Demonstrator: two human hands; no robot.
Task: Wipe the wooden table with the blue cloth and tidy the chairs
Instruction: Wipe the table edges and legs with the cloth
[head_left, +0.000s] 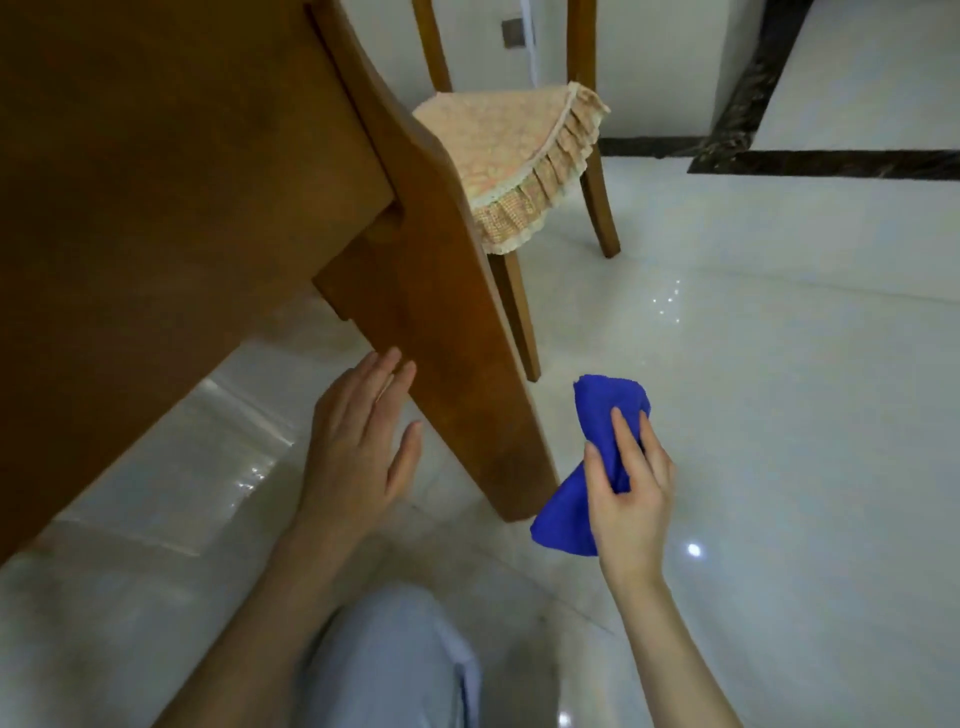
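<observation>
I look from low down at the wooden table (156, 182), seeing its underside and one thick leg (447, 332) slanting down to the floor. My left hand (358, 441) is open, fingers spread, its fingertips touching the leg's left face. My right hand (631, 493) grips the bunched blue cloth (608, 410) just right of the leg's foot; the cloth's lower end lies close to the foot. Behind the leg stands a wooden chair (597, 202) with a frilled peach seat cover (519, 150), partly hidden by the table.
Glossy white tile floor (779, 389) spreads to the right, with a dark marble border strip (831, 163) at the back. My knee in pale blue trousers (395, 665) is at the bottom centre. A white wall with a grey switch plate (511, 32) is behind the chair.
</observation>
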